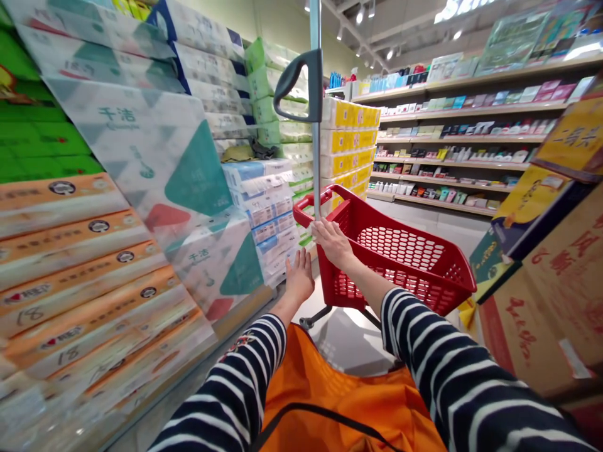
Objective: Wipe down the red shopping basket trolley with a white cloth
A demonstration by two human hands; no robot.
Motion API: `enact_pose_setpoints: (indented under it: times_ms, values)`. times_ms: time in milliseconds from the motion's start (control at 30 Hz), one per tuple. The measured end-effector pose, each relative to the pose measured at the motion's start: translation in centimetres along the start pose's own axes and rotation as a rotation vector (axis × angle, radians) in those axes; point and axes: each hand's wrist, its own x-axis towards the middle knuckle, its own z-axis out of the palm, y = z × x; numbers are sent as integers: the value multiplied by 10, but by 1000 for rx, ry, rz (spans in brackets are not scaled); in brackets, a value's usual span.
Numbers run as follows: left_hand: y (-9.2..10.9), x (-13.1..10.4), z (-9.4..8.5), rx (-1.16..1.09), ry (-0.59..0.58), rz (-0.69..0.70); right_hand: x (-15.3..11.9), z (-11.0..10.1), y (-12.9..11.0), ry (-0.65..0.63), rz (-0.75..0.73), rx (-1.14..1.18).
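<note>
Red shopping basket (409,265) stands at one o'clock. Right hand (333,243) lies at its near corner by the metal pole (316,163); finger grip cannot be determined. Left hand (300,277), fingers wide, is near stacked white-and-blue packs (271,210) at eleven o'clock.

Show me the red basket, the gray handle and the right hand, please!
Red basket (409,266): head view, on its near wall.
Gray handle (315,85): head view, on the upright side of its loop.
Right hand (335,243): head view, on the back of it.
</note>
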Motion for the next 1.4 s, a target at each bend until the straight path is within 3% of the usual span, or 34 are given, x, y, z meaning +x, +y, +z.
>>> enact_pose_setpoints:
  times_ms: [200, 267, 333, 400, 467, 533, 600, 667, 767, 933, 1100, 1167, 1400]
  values:
    - [-7, -8, 9, -38, 29, -28, -83, 45, -23, -351, -49, 46]
    - [-6, -9, 12, -40, 36, -10, -105, 50, -29, -494, 2, 88]
    - [-2, -9, 13, -46, 31, 1, -112, 45, -29, -555, 19, 119]
    - [2, -7, 10, -51, 21, 2, -105, 30, -22, -472, -16, 138]
    - [8, -3, 3, -48, 17, 7, -85, 12, -10, -273, -12, 131]
    - [13, 1, -7, -40, 45, 25, -62, -2, 3, -67, 98, 88]
    - [19, 7, -17, -43, 72, 38, -44, -10, 13, 32, 237, 45]
    - [26, 13, -25, -49, 92, 45, -37, -10, 18, 19, 328, 30]
    - [36, 22, -37, -41, 129, 84, -50, -5, 24, -27, 378, 30]
    - [49, 44, -59, -12, 206, 189, -123, -18, 57, -55, 507, -59]
    - [53, 64, -67, 66, 151, 252, -194, -43, 90, -35, 673, -199]
    - [53, 67, -63, 101, 141, 236, -199, -43, 88, -25, 664, -209]
    - [45, 54, -53, 146, 207, 235, -167, -24, 51, -22, 485, -166]
